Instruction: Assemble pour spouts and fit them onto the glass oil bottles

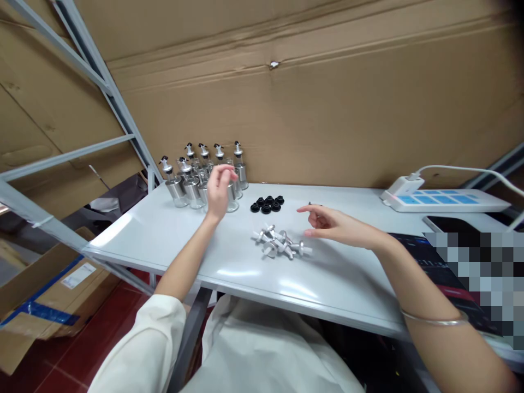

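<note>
My left hand (pixel 218 192) is at the right front of a group of glass bottles (pixel 177 191) with steel sleeves and pourer tops. Its fingers are curled around the upper part of a glass bottle (pixel 232 203), whose top they hide. My right hand (pixel 329 224) hovers over the table, index finger stretched to the left, thumb apart, the other fingers bent, with nothing visible in it. Just left of it lies a loose heap of silver pourer spouts (pixel 280 243) with whitish stems. Behind the heap sit several black round stoppers (pixel 266 207) in a cluster.
The white table (pixel 155 234) backs onto a cardboard wall (pixel 311 120). At right are a white power strip (pixel 446 200) with a plugged-in cable, a dark phone (pixel 450 224) and a dark printed sheet (pixel 426 262). A metal frame (pixel 118 114) and a cardboard box (pixel 77 289) stand left.
</note>
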`<state>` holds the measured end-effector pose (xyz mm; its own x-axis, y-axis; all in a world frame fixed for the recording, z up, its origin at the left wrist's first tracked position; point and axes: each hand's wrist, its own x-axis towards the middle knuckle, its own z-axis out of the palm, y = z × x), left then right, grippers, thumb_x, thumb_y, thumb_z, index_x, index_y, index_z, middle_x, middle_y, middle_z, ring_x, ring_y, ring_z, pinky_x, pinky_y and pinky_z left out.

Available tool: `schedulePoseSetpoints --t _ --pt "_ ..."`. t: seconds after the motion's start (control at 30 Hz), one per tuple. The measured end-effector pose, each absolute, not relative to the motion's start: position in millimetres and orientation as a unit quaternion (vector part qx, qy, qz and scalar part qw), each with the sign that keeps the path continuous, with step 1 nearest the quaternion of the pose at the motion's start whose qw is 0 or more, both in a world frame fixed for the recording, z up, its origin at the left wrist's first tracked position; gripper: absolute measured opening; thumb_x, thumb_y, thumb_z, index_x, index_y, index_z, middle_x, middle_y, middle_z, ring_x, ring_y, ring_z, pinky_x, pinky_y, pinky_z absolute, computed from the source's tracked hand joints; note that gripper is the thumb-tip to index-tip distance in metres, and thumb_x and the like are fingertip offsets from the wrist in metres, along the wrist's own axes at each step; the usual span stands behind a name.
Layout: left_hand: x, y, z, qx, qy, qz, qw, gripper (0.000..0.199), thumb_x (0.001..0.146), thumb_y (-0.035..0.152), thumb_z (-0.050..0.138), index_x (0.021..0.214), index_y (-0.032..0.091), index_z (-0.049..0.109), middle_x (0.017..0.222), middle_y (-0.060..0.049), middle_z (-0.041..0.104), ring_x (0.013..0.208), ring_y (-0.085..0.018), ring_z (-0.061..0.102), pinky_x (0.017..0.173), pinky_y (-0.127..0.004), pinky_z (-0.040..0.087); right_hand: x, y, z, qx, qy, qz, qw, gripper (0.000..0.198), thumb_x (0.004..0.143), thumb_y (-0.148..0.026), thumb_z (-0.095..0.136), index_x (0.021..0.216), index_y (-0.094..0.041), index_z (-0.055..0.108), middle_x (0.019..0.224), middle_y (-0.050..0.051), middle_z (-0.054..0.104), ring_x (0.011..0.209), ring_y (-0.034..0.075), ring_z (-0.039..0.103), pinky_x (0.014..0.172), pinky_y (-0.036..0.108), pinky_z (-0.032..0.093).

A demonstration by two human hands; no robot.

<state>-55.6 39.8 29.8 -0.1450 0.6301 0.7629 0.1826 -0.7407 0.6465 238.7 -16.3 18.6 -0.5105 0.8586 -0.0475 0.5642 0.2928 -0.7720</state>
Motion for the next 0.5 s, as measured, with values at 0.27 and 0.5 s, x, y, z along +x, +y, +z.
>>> schedulePoseSetpoints --t 0.27,0.5 --pt "-124 82 -4 0.537 0.532 0.633 -0.167 0.047 0.077 0.039 0.063 0.113 0.015 0.045 0.119 -0.014 0.049 0.118 -0.025 0.045 0.103 -0.039 0.035 237 -14 15 -0.462 -0.777 0.374 0.209 0.055 0.079 -0.057 0.056 0.119 -0.021 0.049 0.070 -0.003 0.041 0.065 0.014 0.041 0.061 0.028 0.034" --pt "-129 108 -32 0.569 0.570 0.564 -0.184 0.051 0.088 0.045 0.043 0.127 0.011 0.040 0.126 -0.020 0.046 0.124 -0.027 0.042 0.104 -0.042 0.032 235 -12 12 -0.476 -0.783 0.346 0.201 0.054 0.079 -0.059 0.053 0.118 -0.021 0.050 0.070 -0.002 0.045 0.065 0.015 0.043 0.061 0.028 0.035"
